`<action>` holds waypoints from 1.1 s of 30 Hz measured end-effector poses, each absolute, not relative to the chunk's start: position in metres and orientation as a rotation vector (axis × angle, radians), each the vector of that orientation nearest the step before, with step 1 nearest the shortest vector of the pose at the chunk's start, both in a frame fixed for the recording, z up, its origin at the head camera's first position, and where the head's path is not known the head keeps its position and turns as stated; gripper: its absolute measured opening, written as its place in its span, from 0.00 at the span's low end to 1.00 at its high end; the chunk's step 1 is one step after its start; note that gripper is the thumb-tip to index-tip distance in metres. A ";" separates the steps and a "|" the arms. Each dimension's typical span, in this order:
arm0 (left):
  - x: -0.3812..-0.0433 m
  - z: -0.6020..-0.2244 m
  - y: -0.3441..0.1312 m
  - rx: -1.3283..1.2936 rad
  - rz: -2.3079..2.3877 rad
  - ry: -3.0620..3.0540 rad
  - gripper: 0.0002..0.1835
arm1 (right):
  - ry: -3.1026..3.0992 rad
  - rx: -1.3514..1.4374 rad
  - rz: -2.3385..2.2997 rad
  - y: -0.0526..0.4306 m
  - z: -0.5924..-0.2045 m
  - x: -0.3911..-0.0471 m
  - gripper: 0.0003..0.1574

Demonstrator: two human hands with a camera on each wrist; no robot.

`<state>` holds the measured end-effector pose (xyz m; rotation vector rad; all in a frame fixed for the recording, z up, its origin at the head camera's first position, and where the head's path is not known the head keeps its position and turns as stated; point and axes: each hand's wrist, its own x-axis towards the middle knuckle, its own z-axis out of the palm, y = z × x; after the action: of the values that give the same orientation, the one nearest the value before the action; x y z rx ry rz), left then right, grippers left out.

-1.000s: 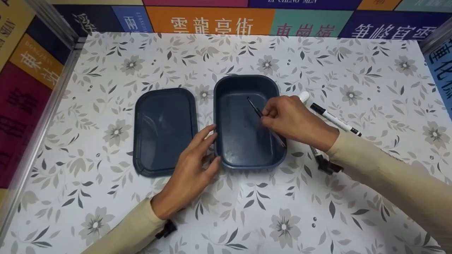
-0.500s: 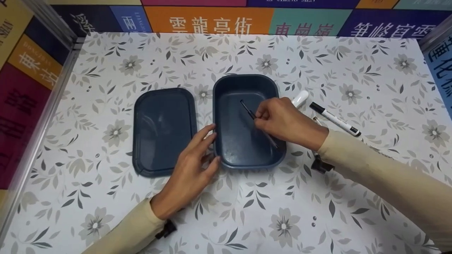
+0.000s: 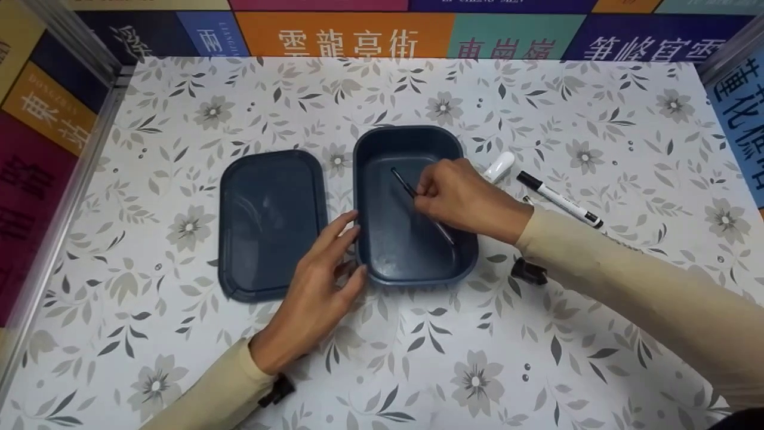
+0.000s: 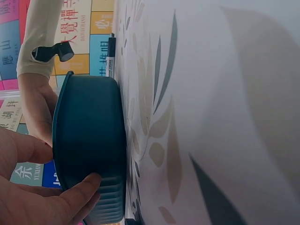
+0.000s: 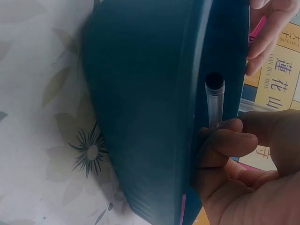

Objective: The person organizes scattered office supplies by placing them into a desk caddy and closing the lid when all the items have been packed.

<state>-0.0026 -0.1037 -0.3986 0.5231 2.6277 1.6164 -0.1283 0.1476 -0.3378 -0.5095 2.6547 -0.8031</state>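
A dark blue rectangular box [image 3: 412, 266] stands uncovered on the table, with its matching lid [image 3: 271, 224] lying flat to its left. Inside the rim, over the box floor, my right hand [image 3: 459, 194] pinches a slim pen [image 3: 403, 183] between thumb and fingers. The pen slants from upper left to lower right. Its clear barrel and black end [image 5: 215, 80] show in the right wrist view. My left hand [image 3: 313, 292] rests against the box's left side, fingers spread and fairly straight. In the left wrist view, its fingertips [image 4: 91, 180] touch the outer wall.
A white marker [image 3: 561, 199] with a black cap lies right of the box. A white rounded object [image 3: 499, 166] sits beside the box's right rim, partly behind my right hand. The table [image 3: 382, 358] has a floral cover; panels with large characters [image 3: 349, 42] border it at the back and sides.
My right hand has moved left with the pen, from the box's right rim further over its inside. The left hand stays against the box. The camera view has shifted slightly.
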 end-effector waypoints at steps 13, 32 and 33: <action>-0.003 -0.400 -0.103 0.538 1.603 2.652 0.32 | 2.627 -0.517 -0.729 0.134 -0.334 -0.137 0.09; -0.002 -0.401 -0.105 0.568 1.594 2.655 0.31 | 2.619 -0.578 -0.648 0.117 -0.341 -0.153 0.09; -0.002 -0.401 -0.105 0.567 1.593 2.656 0.31 | 2.617 -0.587 -0.646 0.118 -0.347 -0.157 0.09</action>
<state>-0.0021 -0.1051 -0.4008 0.5669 2.6563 1.5932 -0.1573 0.1176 -0.3468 -0.5866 2.6170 -0.6457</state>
